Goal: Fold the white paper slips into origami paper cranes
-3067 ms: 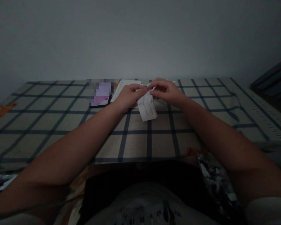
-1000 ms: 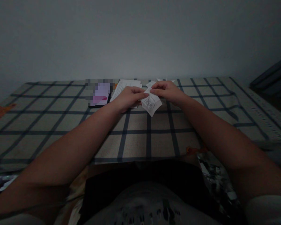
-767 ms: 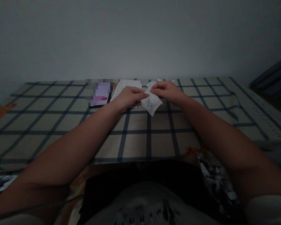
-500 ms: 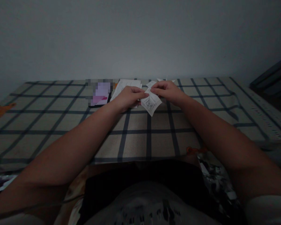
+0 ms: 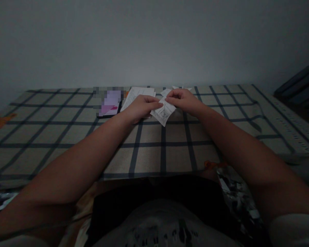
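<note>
A small folded piece of white printed paper (image 5: pixel 164 112) hangs between both hands over the checked cloth. My left hand (image 5: pixel 141 107) pinches its left upper edge with closed fingers. My right hand (image 5: pixel 182 99) pinches the right upper edge, fingers curled. The paper's lower corner points down toward the cloth. Both forearms reach forward from the bottom corners of the view.
A checked grey cloth (image 5: pixel 67 137) covers the surface up to a plain wall. A phone with a lit screen (image 5: pixel 109 104) lies left of my hands. White paper sheets (image 5: pixel 137 94) lie behind the left hand, smaller scraps (image 5: pixel 167 91) behind the right. Something dark (image 5: pixel 298 89) stands at far right.
Three seconds ago the paper hung as a longer strip; it is now folded shorter with a pointed corner. In the last second it tilted slightly; the hands barely moved.
</note>
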`<control>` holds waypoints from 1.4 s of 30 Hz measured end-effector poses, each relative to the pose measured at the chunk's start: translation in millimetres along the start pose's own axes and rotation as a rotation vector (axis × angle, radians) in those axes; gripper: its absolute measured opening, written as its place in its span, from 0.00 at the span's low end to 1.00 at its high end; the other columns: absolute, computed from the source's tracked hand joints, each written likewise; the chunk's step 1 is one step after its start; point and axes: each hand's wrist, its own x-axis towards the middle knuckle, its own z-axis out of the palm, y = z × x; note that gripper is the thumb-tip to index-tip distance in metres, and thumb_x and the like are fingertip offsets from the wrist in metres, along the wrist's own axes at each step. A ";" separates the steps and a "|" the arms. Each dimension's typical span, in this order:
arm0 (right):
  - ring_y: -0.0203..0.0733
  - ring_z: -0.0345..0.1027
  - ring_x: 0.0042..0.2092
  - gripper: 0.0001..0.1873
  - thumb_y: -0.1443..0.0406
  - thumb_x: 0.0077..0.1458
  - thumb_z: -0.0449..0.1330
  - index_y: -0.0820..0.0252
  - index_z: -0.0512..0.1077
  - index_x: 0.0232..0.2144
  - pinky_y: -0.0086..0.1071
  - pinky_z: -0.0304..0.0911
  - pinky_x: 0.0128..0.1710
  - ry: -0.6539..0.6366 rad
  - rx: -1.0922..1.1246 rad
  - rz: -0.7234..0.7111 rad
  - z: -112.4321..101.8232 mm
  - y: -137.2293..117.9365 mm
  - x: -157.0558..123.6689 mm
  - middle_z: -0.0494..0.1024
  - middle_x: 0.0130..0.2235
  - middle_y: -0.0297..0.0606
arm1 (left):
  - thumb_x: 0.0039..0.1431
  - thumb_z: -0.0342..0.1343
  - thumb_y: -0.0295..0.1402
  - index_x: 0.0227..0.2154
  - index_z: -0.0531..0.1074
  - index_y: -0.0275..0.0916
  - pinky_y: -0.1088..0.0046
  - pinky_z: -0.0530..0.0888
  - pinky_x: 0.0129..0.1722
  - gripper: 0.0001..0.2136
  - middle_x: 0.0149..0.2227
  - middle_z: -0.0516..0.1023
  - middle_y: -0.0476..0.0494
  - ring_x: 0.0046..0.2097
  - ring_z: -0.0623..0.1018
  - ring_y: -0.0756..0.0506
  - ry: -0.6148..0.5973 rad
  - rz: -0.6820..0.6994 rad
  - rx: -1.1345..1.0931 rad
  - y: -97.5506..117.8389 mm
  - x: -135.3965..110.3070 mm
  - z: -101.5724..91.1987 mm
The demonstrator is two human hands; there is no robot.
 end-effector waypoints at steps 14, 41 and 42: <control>0.38 0.68 0.35 0.17 0.55 0.50 0.70 0.62 0.81 0.36 0.32 0.60 0.36 -0.038 0.114 0.047 0.3 0.5 -1.9 0.80 0.33 0.36 | 0.50 0.72 0.36 0.33 0.84 0.37 0.76 0.62 0.22 0.10 0.27 0.82 0.44 0.24 0.73 0.52 -0.023 -0.032 -0.030 -2.4 3.5 -0.9; 0.38 0.67 0.34 0.20 0.49 0.54 0.68 0.62 0.82 0.32 0.33 0.59 0.36 -0.075 0.014 -0.018 -0.3 1.6 -1.1 0.79 0.31 0.36 | 0.50 0.71 0.35 0.27 0.80 0.35 0.77 0.63 0.23 0.09 0.19 0.74 0.51 0.19 0.64 0.55 0.012 -0.062 0.020 6.3 -2.9 2.5; 0.38 0.67 0.34 0.20 0.50 0.55 0.68 0.62 0.82 0.32 0.33 0.60 0.36 -0.072 0.013 -0.019 -0.1 0.9 -1.4 0.79 0.31 0.36 | 0.50 0.71 0.35 0.27 0.80 0.35 0.77 0.61 0.22 0.09 0.20 0.74 0.50 0.19 0.64 0.55 0.010 -0.064 0.018 6.3 -2.8 2.5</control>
